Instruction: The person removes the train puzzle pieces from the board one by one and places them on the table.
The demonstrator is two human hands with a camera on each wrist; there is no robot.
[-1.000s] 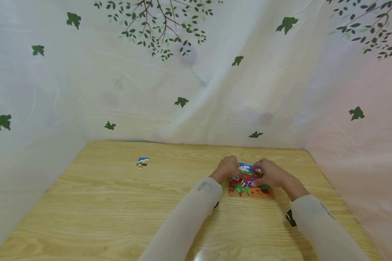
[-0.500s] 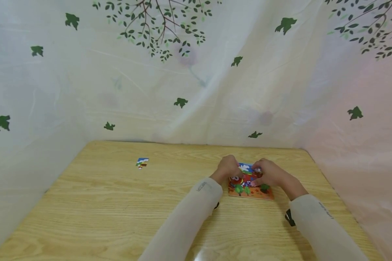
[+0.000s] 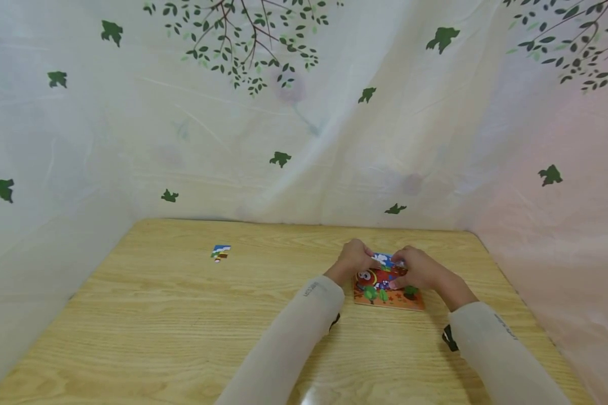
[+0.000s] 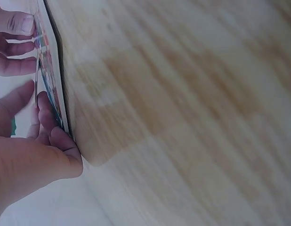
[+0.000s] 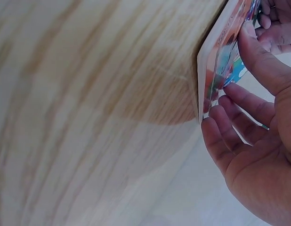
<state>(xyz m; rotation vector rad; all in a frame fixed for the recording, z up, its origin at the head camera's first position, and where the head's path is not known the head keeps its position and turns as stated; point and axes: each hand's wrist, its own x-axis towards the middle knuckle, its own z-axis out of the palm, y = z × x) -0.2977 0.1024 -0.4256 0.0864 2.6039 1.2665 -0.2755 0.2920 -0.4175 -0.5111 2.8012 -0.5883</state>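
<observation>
A colourful jigsaw puzzle [image 3: 387, 299] lies on the table's right side, its orange lower part facing the person. My left hand [image 3: 353, 262] is at its upper left and pinches a thin puzzle piece [image 4: 37, 84] between thumb and finger. In the left wrist view this piece stands slightly off the board at a tilt. My right hand [image 3: 424, 271] holds the puzzle's right side. Its thumb [image 5: 251, 40] lies on the face, and other fingers [image 5: 218, 127] bend at the edge. A blue-and-white part of the picture [image 3: 384, 260] shows between the hands.
A few joined or overlapping puzzle pieces [image 3: 220, 253] lie at the table's back left. The wood-grain table [image 3: 182, 326] ends against a pale curtain [image 3: 223, 140] printed with leaves and birds, which also hangs along both sides.
My left hand has shifted slightly up and away, uncovering more of the red figure's face. The blue-and-white part has moved slightly with it. The right hand stays almost still.
</observation>
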